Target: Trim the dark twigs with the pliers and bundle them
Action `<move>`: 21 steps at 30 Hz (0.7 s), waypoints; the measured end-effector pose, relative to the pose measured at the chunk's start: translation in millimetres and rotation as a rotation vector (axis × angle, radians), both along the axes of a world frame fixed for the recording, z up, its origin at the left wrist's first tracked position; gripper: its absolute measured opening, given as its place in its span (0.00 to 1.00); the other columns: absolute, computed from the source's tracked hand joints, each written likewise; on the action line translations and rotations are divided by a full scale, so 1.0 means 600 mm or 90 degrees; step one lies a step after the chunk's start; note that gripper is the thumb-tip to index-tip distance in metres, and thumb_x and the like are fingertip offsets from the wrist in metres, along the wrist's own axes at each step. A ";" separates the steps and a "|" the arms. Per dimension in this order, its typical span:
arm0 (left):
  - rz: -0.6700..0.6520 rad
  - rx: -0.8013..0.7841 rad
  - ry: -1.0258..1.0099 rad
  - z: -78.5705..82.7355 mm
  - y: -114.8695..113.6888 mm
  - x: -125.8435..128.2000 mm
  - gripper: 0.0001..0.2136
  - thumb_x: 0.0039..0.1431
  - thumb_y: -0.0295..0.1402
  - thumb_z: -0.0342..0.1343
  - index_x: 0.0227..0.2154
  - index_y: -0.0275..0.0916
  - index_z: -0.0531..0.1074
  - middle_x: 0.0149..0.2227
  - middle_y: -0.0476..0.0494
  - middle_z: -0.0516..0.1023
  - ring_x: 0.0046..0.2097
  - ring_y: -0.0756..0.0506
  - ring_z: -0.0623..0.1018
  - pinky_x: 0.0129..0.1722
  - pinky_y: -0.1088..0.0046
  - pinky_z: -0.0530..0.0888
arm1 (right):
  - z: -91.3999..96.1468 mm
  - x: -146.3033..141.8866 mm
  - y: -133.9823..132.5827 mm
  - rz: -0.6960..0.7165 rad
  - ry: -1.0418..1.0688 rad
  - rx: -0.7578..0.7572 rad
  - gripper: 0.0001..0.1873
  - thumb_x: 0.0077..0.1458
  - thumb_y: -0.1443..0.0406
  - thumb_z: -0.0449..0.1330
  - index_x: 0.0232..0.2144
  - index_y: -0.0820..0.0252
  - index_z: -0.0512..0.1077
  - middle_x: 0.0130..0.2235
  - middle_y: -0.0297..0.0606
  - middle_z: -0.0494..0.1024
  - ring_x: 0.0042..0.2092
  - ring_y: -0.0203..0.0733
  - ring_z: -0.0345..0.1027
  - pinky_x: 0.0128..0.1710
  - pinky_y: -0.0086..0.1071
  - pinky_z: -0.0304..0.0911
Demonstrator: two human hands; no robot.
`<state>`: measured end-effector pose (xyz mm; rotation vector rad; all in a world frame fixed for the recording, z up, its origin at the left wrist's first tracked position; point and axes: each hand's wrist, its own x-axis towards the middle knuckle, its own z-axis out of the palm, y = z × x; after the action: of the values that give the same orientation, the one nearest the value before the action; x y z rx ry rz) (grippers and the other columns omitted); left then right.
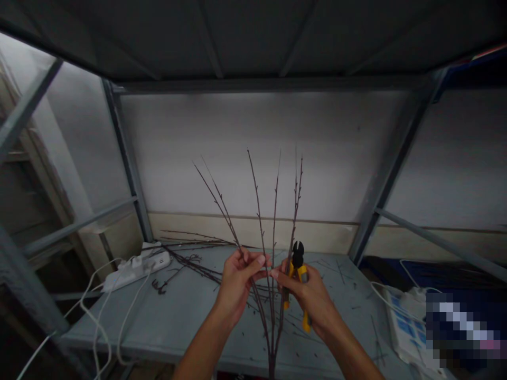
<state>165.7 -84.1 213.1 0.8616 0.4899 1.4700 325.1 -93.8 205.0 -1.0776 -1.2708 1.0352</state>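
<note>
Over the table's (pixel 158 327) near edge, a forked branch (pixel 272 353) stands roughly upright. L hand (pixel 240 279) is curled, thumb & fingers pinching stems; R hand (pixel 307 293) is closed w/ yellow-handled pliers (pixel 298 258) in its grip, fingers also at a stem. Small bits (pixel 341 272) litter the table's right side, so some cutting's prob. done; loose twigs (pixel 198 269) on its left lie unheld. Amt. left: can't tell.

Seemingly a workshop corner: a bare metal frame (pixel 124 153) stands around a counter (pixel 158 327) strewn with twigs (pixel 192 266), with yellow-handled cutters (pixel 298 258) above it, a power strip (pixel 137 271) on it and a plain wall (pixel 336 153) behind.
</note>
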 end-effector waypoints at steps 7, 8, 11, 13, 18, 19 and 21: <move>0.030 0.007 0.029 0.003 -0.003 0.017 0.21 0.49 0.32 0.71 0.26 0.42 0.58 0.34 0.44 0.81 0.37 0.44 0.81 0.35 0.68 0.79 | 0.021 0.048 -0.004 -0.160 -0.301 0.172 0.19 0.54 0.49 0.65 0.38 0.57 0.75 0.34 0.40 0.79 0.35 0.48 0.72 0.37 0.39 0.66; 0.031 0.010 0.036 0.004 -0.001 0.019 0.22 0.49 0.33 0.71 0.26 0.42 0.58 0.34 0.43 0.81 0.37 0.43 0.81 0.35 0.67 0.79 | 0.029 0.058 -0.004 -0.181 -0.368 0.221 0.18 0.55 0.50 0.65 0.40 0.56 0.74 0.35 0.40 0.79 0.36 0.48 0.73 0.39 0.39 0.66; 0.024 0.021 0.056 0.010 0.007 0.026 0.23 0.47 0.34 0.73 0.25 0.41 0.58 0.35 0.41 0.82 0.37 0.41 0.81 0.34 0.64 0.80 | 0.060 0.086 -0.001 -0.186 -0.566 0.371 0.10 0.60 0.59 0.62 0.42 0.56 0.71 0.39 0.42 0.78 0.40 0.49 0.72 0.44 0.40 0.64; 0.017 0.032 0.066 0.014 0.010 0.031 0.23 0.47 0.34 0.73 0.24 0.41 0.58 0.34 0.41 0.82 0.36 0.41 0.82 0.33 0.63 0.81 | 0.082 0.097 0.003 -0.165 -0.698 0.446 0.09 0.60 0.67 0.59 0.43 0.58 0.70 0.41 0.43 0.78 0.43 0.50 0.70 0.45 0.42 0.62; -0.008 0.062 0.090 0.026 0.006 0.041 0.23 0.48 0.34 0.72 0.24 0.42 0.57 0.33 0.41 0.83 0.34 0.42 0.81 0.31 0.64 0.81 | 0.119 0.101 0.013 -0.163 -0.939 0.527 0.17 0.49 0.78 0.57 0.42 0.61 0.70 0.40 0.44 0.77 0.43 0.52 0.67 0.44 0.42 0.58; -0.007 0.064 0.093 0.027 0.004 0.042 0.23 0.48 0.33 0.72 0.24 0.42 0.57 0.33 0.42 0.83 0.34 0.42 0.82 0.31 0.64 0.81 | 0.122 0.101 0.014 -0.167 -0.966 0.535 0.17 0.49 0.78 0.56 0.41 0.61 0.70 0.40 0.44 0.77 0.43 0.52 0.67 0.44 0.41 0.57; 0.001 0.064 0.097 0.029 0.001 0.043 0.23 0.48 0.32 0.72 0.23 0.42 0.56 0.32 0.43 0.82 0.33 0.42 0.82 0.30 0.65 0.81 | 0.123 0.101 0.016 -0.176 -1.007 0.550 0.16 0.49 0.78 0.55 0.40 0.62 0.71 0.39 0.44 0.76 0.42 0.52 0.66 0.44 0.41 0.56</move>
<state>191.2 -83.5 230.4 1.0586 0.5322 1.4472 385.8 -84.5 278.9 -1.2224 -2.3009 -0.8764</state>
